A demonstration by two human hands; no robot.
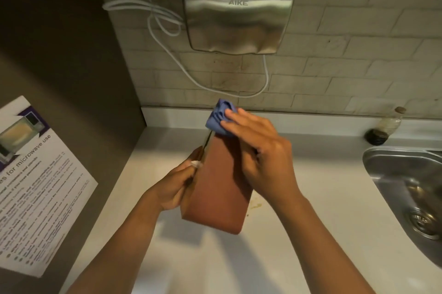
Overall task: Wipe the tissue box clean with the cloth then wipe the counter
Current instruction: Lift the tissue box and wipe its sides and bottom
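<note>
Both forearms reach up from the bottom edge toward a rust-brown, smooth-sided rectangular tissue box (216,188), which I see lifted off the pale matte counter (311,234) and tilted with its far end higher. My left hand (175,186) grips the box along its left face, fingers curled round the edge, with a bit of white tissue showing by the fingers. My right hand (260,147) lies across the upper far end, its straight fingers pressing a crumpled blue cloth (221,115) against the top of the box; the cloth bunches in soft folds past the fingertips.

Under the box a small brownish stain marks the counter near its right lower corner. To the right sits a brushed stainless-steel sink (406,188) with a round drain, and behind it a small clear bottle with dark liquid (385,127) stands at the backsplash. On the beige tiled wall (358,42) hangs a brushed-metal hand dryer (238,13) with a looped white cable (155,21). A printed microwave-use notice (35,181) is stuck on the dark panel at left.
</note>
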